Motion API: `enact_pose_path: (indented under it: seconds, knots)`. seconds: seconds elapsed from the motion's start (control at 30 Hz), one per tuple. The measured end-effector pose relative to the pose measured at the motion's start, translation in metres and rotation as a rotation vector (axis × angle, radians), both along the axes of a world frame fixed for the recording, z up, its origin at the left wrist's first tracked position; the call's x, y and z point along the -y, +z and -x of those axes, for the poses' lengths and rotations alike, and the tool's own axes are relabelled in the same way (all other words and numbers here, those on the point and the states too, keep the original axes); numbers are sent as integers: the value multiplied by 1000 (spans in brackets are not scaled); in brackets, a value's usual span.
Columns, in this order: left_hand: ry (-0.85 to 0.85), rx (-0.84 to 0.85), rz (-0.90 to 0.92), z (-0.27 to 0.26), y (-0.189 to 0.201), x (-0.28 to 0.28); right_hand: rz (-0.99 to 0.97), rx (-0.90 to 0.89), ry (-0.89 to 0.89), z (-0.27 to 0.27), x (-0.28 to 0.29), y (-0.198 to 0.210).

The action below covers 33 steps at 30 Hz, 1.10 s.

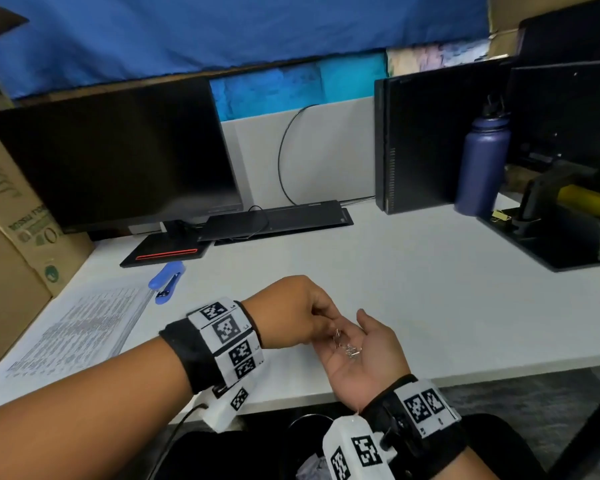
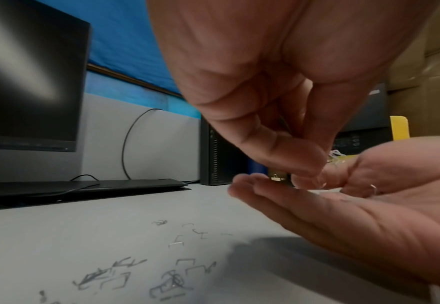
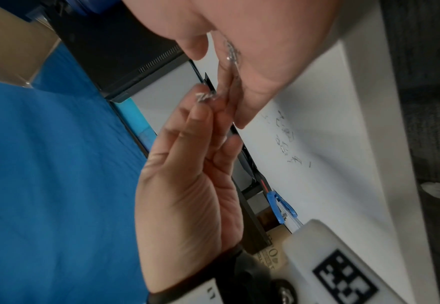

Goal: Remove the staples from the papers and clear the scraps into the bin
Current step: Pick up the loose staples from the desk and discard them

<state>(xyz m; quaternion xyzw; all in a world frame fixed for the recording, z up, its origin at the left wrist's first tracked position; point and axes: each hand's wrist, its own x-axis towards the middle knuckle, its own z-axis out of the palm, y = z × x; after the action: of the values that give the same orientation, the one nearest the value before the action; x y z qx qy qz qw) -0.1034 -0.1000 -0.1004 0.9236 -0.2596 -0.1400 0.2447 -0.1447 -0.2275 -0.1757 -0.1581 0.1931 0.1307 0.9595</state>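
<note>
My right hand (image 1: 368, 355) lies palm up and open over the desk's front edge, with a small heap of pulled staples (image 1: 349, 349) on the palm. The fingertips of my left hand (image 1: 328, 325) come down onto that palm and pinch a few staples (image 3: 204, 96). More bent staples (image 2: 172, 273) lie loose on the white desk (image 1: 413, 289) below the hands. The printed papers (image 1: 80, 327) lie flat at the left, and the blue staple remover (image 1: 167, 278) rests beyond them. The dark bin (image 1: 257, 452) stands under the desk edge, with crumpled paper (image 1: 310, 465) inside.
A monitor (image 1: 118, 157) and a flat black keyboard (image 1: 278, 220) stand at the back. A computer tower (image 1: 420, 140) and a blue bottle (image 1: 482, 164) are at back right, beside a black tray of tools (image 1: 561, 237). Cardboard boxes (image 1: 14, 237) border the left.
</note>
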Motion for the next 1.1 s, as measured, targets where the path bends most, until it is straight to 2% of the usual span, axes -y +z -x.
enact_pose_path:
  seconds: [0.1, 0.23, 0.33, 0.43, 0.57, 0.63, 0.73, 0.97, 1.1]
  knots:
    - [-4, -3, 9, 3, -3, 5, -24, 22, 26, 2, -1, 2]
    - [59, 22, 69, 3, -1, 3, -48, 21, 35, 2, -4, 2]
    - [125, 51, 46, -9, 8, -13, -28, -1, 25, 0, -1, 4]
    - [264, 113, -79, -30, 16, -49, -12, -11, -6, -8, 12, 4]
    - [355, -14, -367, -37, 0, -91, 0, -7, -95, -20, 35, 0]
    - [335, -65, -433, -32, -14, -95, 9, -9, -118, -23, 43, -1]
    - [249, -7, -510, -23, -28, -84, 21, -15, -128, -25, 48, -3]
    - [176, 55, -357, -25, -45, -48, 28, -19, -103, -20, 40, -1]
    - [140, 161, -376, -25, -51, -38, 28, -11, -79, -18, 33, -2]
